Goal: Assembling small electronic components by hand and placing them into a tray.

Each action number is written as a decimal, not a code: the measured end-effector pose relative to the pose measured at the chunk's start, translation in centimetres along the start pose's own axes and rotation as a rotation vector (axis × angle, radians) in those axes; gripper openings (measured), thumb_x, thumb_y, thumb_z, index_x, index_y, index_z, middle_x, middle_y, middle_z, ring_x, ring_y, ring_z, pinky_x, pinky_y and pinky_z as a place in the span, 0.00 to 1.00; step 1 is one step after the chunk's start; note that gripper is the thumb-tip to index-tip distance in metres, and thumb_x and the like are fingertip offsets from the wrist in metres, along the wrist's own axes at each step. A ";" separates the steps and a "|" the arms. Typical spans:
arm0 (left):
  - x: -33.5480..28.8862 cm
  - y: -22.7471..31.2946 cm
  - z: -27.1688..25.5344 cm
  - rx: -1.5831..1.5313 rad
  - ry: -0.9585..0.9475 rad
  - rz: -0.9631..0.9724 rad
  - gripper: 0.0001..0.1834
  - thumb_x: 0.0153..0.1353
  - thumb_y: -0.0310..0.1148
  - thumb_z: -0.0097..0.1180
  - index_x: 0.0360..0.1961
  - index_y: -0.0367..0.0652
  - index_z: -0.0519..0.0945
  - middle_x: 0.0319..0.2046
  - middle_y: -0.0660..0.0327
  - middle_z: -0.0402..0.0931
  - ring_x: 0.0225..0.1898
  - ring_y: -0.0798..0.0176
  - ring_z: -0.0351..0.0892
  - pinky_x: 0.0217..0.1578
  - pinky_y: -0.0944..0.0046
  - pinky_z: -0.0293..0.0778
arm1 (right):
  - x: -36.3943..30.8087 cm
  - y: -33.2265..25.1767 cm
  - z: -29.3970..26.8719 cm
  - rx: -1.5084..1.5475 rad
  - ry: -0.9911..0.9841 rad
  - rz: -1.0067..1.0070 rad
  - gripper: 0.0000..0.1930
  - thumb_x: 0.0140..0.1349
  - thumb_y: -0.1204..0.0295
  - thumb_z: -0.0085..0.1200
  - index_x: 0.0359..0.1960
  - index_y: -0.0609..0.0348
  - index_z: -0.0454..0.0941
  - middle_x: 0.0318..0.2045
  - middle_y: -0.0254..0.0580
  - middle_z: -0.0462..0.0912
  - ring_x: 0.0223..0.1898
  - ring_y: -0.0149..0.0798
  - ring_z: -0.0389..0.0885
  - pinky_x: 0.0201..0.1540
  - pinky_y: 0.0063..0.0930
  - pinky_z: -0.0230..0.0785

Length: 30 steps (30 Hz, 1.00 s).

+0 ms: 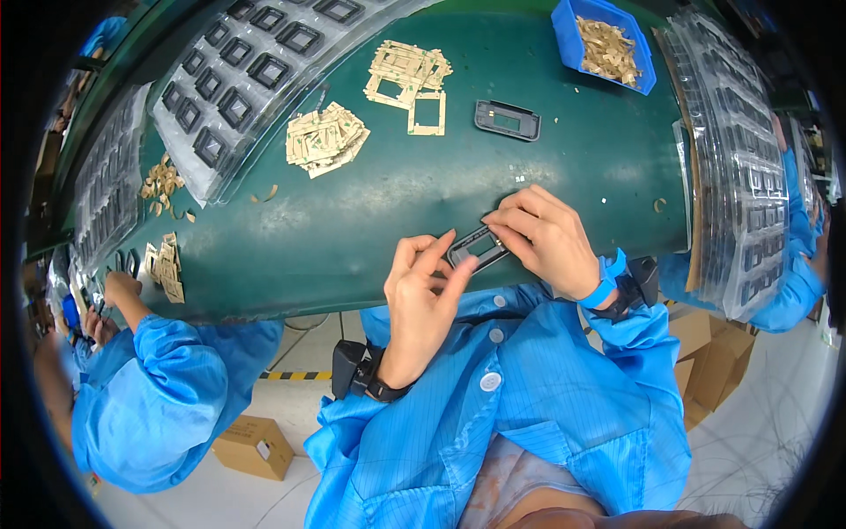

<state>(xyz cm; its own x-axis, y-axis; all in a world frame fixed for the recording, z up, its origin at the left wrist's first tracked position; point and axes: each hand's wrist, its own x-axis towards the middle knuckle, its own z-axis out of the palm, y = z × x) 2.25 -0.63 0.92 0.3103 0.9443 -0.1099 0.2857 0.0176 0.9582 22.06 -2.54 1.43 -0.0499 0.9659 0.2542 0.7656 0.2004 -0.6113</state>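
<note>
Left hand (421,295): closed on the near-left end of the black frame (477,248), fingers curled over its edge, thumb along the side.
Right hand (548,238): fingertips pinch the far-right end of the same frame; a blue wristband sits at the wrist.
Black frame: small rectangular plastic part with a window opening, held between both hands at the near edge of the green table (564,176).
Second frame (507,120): same dark plastic part, lying flat on the table, well apart from the hands.
Bin (604,42): blue plastic, open top, far right of the table; holds a loose heap of tan strips.
Gasket pile (325,137): tan, thin, flat rectangular outlines, stacked loosely left of centre.
Second gasket pile (410,69): larger tan outlines, far centre; one lies single just beside it.
Left tray (242,75): clear moulded plastic, pockets in rows, each with a dark square frame.
Right trays (736,167): clear moulded stack on brown card, standing along the table's right edge.
Scraps (161,183): tan offcuts, scattered near the left tray.
Boxes: brown cardboard, one on the floor at lower left (254,447), more at right (714,357).
Floor tape (295,375): yellow-black striped strip under the table.
Co-worker's sleeve (176,388): blue smock, at left.
</note>
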 end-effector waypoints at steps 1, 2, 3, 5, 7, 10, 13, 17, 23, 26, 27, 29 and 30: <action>-0.3 0.0 -0.1 0.012 -0.024 0.051 0.22 0.55 0.20 0.68 0.53 0.34 0.82 0.43 0.58 0.73 0.33 0.72 0.78 0.29 0.72 0.85 | 0.1 0.0 -0.2 -0.049 -0.025 -0.070 0.08 0.52 0.74 0.65 0.34 0.57 0.84 0.31 0.37 0.79 0.34 0.43 0.78 0.37 0.35 0.74; -0.4 -0.1 -0.1 0.013 -0.018 0.049 0.22 0.55 0.20 0.68 0.53 0.34 0.82 0.43 0.58 0.73 0.33 0.72 0.78 0.29 0.72 0.85 | 0.3 0.0 -0.2 -0.097 -0.050 -0.140 0.08 0.51 0.73 0.66 0.33 0.56 0.82 0.31 0.36 0.78 0.33 0.42 0.78 0.35 0.35 0.74; -0.6 -0.4 0.0 0.053 -0.024 0.072 0.26 0.52 0.19 0.70 0.55 0.35 0.80 0.44 0.58 0.73 0.34 0.72 0.77 0.31 0.71 0.85 | 0.5 0.0 -0.2 -0.095 -0.053 -0.145 0.08 0.51 0.73 0.66 0.33 0.56 0.82 0.31 0.36 0.78 0.33 0.42 0.78 0.35 0.35 0.74; -0.7 -0.5 0.0 0.092 -0.029 0.096 0.30 0.49 0.18 0.72 0.57 0.35 0.79 0.44 0.58 0.73 0.34 0.72 0.76 0.33 0.71 0.85 | 0.7 -0.2 -0.1 -0.162 -0.037 -0.228 0.10 0.48 0.70 0.69 0.29 0.57 0.80 0.28 0.37 0.77 0.29 0.41 0.78 0.30 0.33 0.71; -0.7 -0.5 0.0 0.081 -0.045 0.091 0.32 0.47 0.17 0.72 0.57 0.36 0.79 0.44 0.58 0.73 0.33 0.72 0.76 0.32 0.71 0.84 | 0.9 -0.9 0.1 -0.209 -0.042 -0.206 0.12 0.47 0.68 0.70 0.27 0.57 0.78 0.26 0.37 0.75 0.28 0.40 0.77 0.28 0.34 0.70; -0.6 -0.7 0.0 0.066 -0.049 0.094 0.31 0.47 0.17 0.72 0.56 0.36 0.79 0.45 0.58 0.74 0.32 0.71 0.76 0.32 0.71 0.84 | 1.0 -2.0 0.8 -0.273 -0.030 -0.166 0.15 0.46 0.64 0.71 0.25 0.57 0.76 0.25 0.37 0.73 0.25 0.40 0.75 0.26 0.35 0.69; -0.7 -0.6 0.0 0.091 -0.050 0.113 0.30 0.47 0.17 0.72 0.55 0.36 0.80 0.44 0.58 0.74 0.32 0.72 0.75 0.32 0.71 0.84 | 0.6 -2.6 1.2 -0.278 -0.037 -0.105 0.16 0.48 0.62 0.69 0.25 0.57 0.74 0.26 0.38 0.71 0.26 0.41 0.77 0.28 0.37 0.70; -0.8 -0.9 -0.1 0.115 -0.058 0.138 0.27 0.48 0.17 0.71 0.53 0.36 0.81 0.44 0.59 0.73 0.31 0.72 0.75 0.32 0.71 0.84 | 0.2 -1.7 0.7 -0.142 -0.135 -0.020 0.10 0.54 0.69 0.65 0.29 0.58 0.75 0.30 0.41 0.73 0.30 0.46 0.79 0.31 0.40 0.73; -0.1 -0.5 -0.4 0.105 -0.069 0.126 0.25 0.48 0.17 0.71 0.50 0.34 0.82 0.43 0.60 0.72 0.32 0.72 0.75 0.32 0.72 0.84 | 0.3 -0.1 -1.2 0.041 -0.194 -0.098 0.08 0.56 0.80 0.58 0.39 0.62 0.79 0.33 0.47 0.76 0.36 0.52 0.80 0.36 0.41 0.74; 0.6 0.3 -1.3 0.094 -0.118 0.120 0.25 0.48 0.16 0.70 0.51 0.34 0.82 0.45 0.60 0.71 0.34 0.72 0.76 0.33 0.72 0.84 | 0.9 0.5 -1.4 0.115 -0.173 -0.120 0.10 0.59 0.81 0.56 0.43 0.63 0.79 0.34 0.46 0.78 0.37 0.48 0.81 0.36 0.37 0.75; 0.8 0.7 -1.8 -0.009 -0.128 0.102 0.25 0.49 0.16 0.70 0.52 0.33 0.81 0.46 0.59 0.71 0.36 0.71 0.78 0.34 0.72 0.84 | 1.3 0.6 -1.8 0.156 -0.167 -0.128 0.11 0.61 0.81 0.56 0.45 0.63 0.80 0.33 0.44 0.79 0.37 0.43 0.82 0.36 0.33 0.75; 1.9 1.0 -2.9 -0.237 -0.190 -0.002 0.26 0.52 0.13 0.67 0.54 0.29 0.79 0.49 0.58 0.71 0.42 0.68 0.81 0.37 0.72 0.84 | 1.5 0.4 -2.9 0.432 -0.203 0.099 0.11 0.65 0.80 0.55 0.48 0.64 0.79 0.33 0.41 0.80 0.37 0.36 0.82 0.38 0.28 0.75; 2.0 2.0 -3.8 -0.224 -0.169 0.030 0.26 0.52 0.13 0.67 0.54 0.29 0.79 0.49 0.58 0.71 0.42 0.68 0.81 0.37 0.72 0.84 | 1.6 -0.2 -3.5 0.727 -0.267 0.335 0.11 0.68 0.79 0.54 0.51 0.65 0.79 0.33 0.38 0.80 0.38 0.29 0.81 0.39 0.24 0.74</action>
<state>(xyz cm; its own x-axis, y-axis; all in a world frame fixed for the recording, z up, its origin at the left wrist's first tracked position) -0.02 2.57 3.64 0.4679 0.8775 -0.1052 0.0723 0.0807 0.9941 24.03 -1.58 4.61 -0.1135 0.9811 -0.1565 0.1684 -0.1362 -0.9763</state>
